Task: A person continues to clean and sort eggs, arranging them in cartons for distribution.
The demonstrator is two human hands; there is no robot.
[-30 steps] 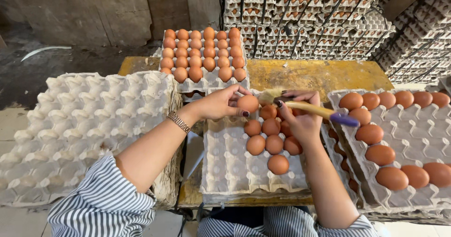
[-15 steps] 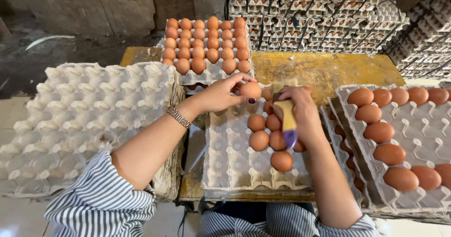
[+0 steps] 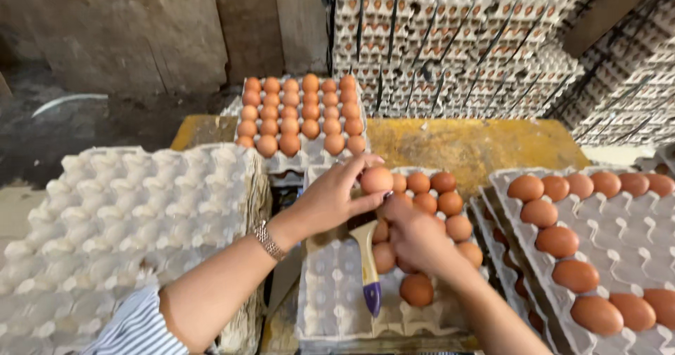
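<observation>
A tall stack of empty grey pulp egg trays (image 3: 119, 235) sits at my left, and a grey tray half filled with brown eggs (image 3: 337, 299) lies in front of me. My left hand (image 3: 330, 200) pinches one brown egg (image 3: 377, 180) over that tray's far rows. My right hand (image 3: 415, 239) is clenched around a cream, purple-tipped brush handle (image 3: 367, 260), just below the egg.
</observation>
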